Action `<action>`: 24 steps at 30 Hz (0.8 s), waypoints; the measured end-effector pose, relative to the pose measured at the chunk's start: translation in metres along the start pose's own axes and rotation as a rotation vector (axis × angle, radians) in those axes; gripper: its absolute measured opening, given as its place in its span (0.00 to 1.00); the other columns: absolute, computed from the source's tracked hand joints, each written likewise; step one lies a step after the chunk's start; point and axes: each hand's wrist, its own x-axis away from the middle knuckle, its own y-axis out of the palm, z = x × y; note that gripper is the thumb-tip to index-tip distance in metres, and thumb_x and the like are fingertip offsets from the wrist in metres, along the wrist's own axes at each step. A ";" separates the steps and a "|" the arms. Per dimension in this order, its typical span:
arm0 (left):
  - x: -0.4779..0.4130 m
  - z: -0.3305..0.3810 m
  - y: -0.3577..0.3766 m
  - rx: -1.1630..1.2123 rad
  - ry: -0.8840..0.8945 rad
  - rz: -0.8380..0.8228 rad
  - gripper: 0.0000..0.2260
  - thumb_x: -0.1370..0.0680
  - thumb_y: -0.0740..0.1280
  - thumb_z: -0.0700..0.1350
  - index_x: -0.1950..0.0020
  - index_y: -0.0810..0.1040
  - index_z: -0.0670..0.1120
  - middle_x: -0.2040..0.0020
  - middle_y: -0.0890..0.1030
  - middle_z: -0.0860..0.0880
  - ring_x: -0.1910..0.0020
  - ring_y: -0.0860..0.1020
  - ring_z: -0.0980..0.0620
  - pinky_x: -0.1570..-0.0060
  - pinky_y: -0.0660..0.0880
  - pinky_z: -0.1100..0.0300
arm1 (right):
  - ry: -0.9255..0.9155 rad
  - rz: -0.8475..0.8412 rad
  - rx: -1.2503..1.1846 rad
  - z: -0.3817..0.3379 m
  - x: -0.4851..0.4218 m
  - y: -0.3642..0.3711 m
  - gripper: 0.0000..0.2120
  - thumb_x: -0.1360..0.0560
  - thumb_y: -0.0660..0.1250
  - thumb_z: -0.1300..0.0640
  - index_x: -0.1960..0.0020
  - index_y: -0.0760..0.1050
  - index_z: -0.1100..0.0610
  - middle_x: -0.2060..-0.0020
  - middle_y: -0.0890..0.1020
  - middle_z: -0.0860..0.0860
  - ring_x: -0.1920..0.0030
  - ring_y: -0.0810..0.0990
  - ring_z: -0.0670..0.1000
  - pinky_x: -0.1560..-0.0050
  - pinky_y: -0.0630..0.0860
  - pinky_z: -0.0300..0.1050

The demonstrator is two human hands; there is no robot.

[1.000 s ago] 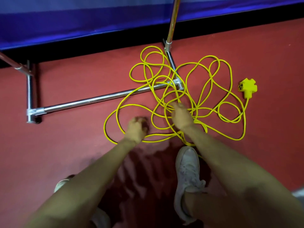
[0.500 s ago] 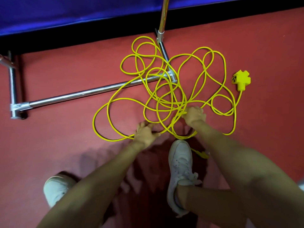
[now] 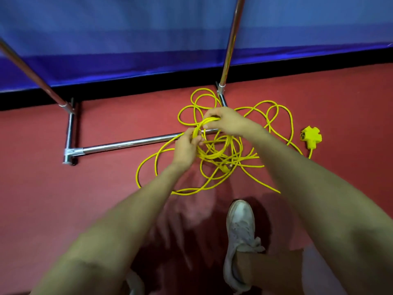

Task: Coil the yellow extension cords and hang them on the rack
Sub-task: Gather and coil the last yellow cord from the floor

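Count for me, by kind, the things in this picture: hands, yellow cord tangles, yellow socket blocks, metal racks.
hands: 2, left hand and right hand
yellow cord tangle: 1
yellow socket block: 1
metal rack: 1
total: 5

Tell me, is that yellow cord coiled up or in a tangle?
Mostly tangled. Left hand and right hand hold a few gathered loops, but most of the yellow cord sprawls in loose crossing loops on the floor.

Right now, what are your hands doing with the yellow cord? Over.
Left hand, right hand both grip small coil of yellow cord. Rest tangled on floor. Loops cross rack base bar.
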 end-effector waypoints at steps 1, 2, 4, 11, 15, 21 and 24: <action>0.002 0.011 -0.013 -0.033 0.031 0.021 0.08 0.21 0.62 0.35 0.51 0.75 0.47 0.63 0.79 0.51 0.67 0.77 0.62 0.66 0.73 0.61 | -0.014 0.023 -0.006 -0.010 0.000 -0.001 0.08 0.27 0.70 0.61 0.49 0.78 0.61 0.59 0.79 0.53 0.57 0.75 0.49 0.53 0.70 0.43; 0.004 0.021 -0.026 -0.050 0.052 0.051 0.07 0.22 0.63 0.35 0.51 0.76 0.47 0.64 0.79 0.51 0.67 0.77 0.60 0.66 0.74 0.60 | -0.016 0.046 -0.005 -0.021 0.001 -0.002 0.11 0.27 0.70 0.60 0.45 0.77 0.59 0.57 0.79 0.53 0.55 0.76 0.50 0.51 0.72 0.45; 0.010 0.041 -0.054 -0.033 0.071 0.115 0.09 0.22 0.64 0.35 0.56 0.75 0.50 0.65 0.78 0.51 0.64 0.78 0.52 0.62 0.77 0.53 | 0.024 0.065 -0.009 -0.042 0.006 -0.004 0.20 0.26 0.70 0.58 0.36 0.71 0.56 0.57 0.79 0.50 0.58 0.77 0.49 0.53 0.73 0.44; 0.053 0.123 -0.134 -0.081 0.168 0.151 0.06 0.22 0.64 0.35 0.53 0.75 0.47 0.63 0.79 0.49 0.66 0.77 0.55 0.65 0.77 0.59 | -0.020 0.090 0.005 -0.125 0.031 -0.012 0.19 0.25 0.69 0.58 0.39 0.64 0.56 0.64 0.75 0.48 0.65 0.74 0.47 0.65 0.69 0.40; 0.080 0.157 -0.173 0.000 0.199 0.267 0.04 0.22 0.66 0.37 0.51 0.77 0.45 0.60 0.80 0.46 0.63 0.79 0.50 0.60 0.80 0.53 | 0.005 0.090 -0.121 -0.173 0.045 -0.011 0.15 0.23 0.65 0.50 0.43 0.67 0.58 0.61 0.77 0.53 0.60 0.77 0.52 0.60 0.72 0.46; 0.109 0.183 -0.204 0.229 0.208 0.358 0.02 0.22 0.67 0.37 0.50 0.77 0.41 0.60 0.78 0.45 0.64 0.82 0.51 0.67 0.80 0.58 | -0.040 -0.023 -0.293 -0.220 0.065 -0.006 0.14 0.22 0.63 0.47 0.41 0.72 0.55 0.45 0.79 0.52 0.47 0.79 0.51 0.49 0.73 0.46; 0.117 0.191 -0.211 0.363 0.204 0.383 0.01 0.22 0.67 0.39 0.51 0.76 0.42 0.61 0.79 0.47 0.63 0.82 0.51 0.64 0.81 0.57 | -0.016 -0.098 -0.329 -0.225 0.066 0.001 0.11 0.21 0.62 0.47 0.44 0.75 0.52 0.43 0.80 0.52 0.46 0.80 0.50 0.48 0.74 0.46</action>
